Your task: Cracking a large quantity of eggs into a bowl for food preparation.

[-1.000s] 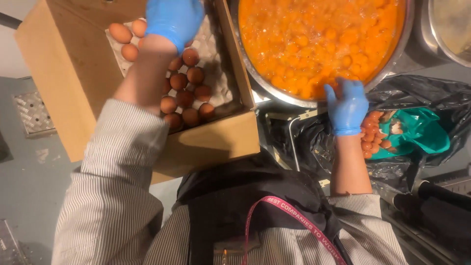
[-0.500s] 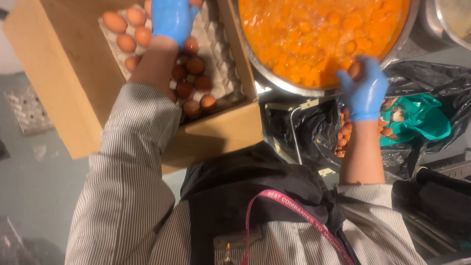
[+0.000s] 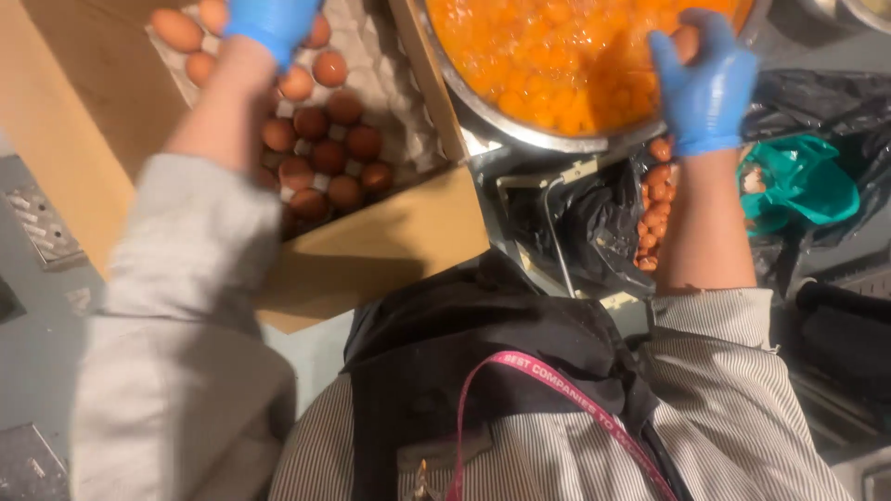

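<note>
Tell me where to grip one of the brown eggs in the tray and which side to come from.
Judging by its pose, take a brown egg by its rounded upper half, fingertips on opposite sides, coming from straight above. It sits in a cup of the grey tray with neighbours close, so only the top is free.

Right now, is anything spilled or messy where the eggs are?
Nothing looks spilled. Broken eggshells are heaped in the black bag under the metal bowl, not on the floor. The brown eggs sit neatly in their tray inside the cardboard box.
</note>
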